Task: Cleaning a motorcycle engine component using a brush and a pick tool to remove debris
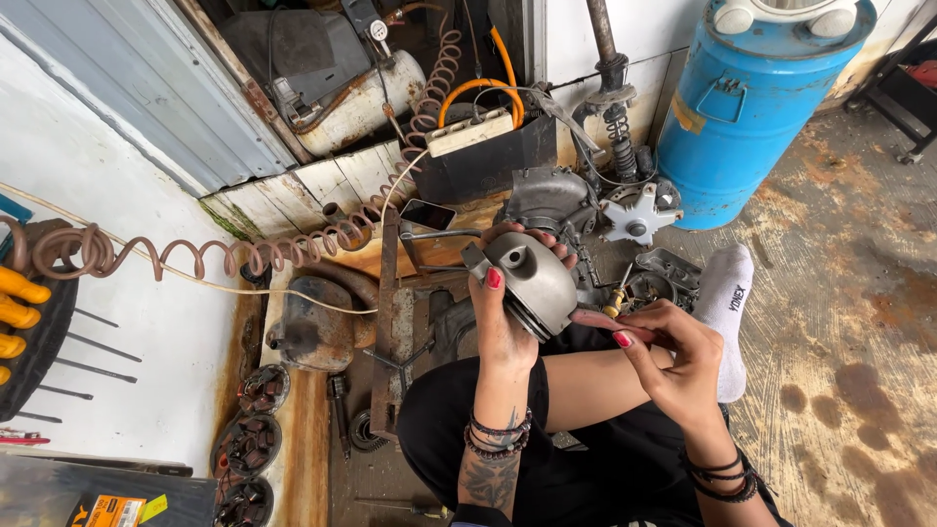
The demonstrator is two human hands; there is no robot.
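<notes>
Two hands work on one small engine part, seen from above a person seated cross-legged on the workshop floor (839, 322). The left hand (503, 312) is wrapped around a grey metal piston (532, 278), thumb on the near side and fingers curled over the far rim — the part is held in the air above the lap, crown tilted up and away, ringed skirt towards the right hand. The right hand (669, 346) is closed in a pinch on a thin reddish-handled tool (597, 319), whose tip meets the piston's lower edge near the ring grooves. Judged from this pose, the step in hand is picking or prying at the skirt; the next move calls for a steady grip by the left hand and fine, shallow pressure from the tool, lest it slip. Behind lie a grey engine casing (547, 200), a blue drum (752, 107) and a coiled air hose (224, 254).
</notes>
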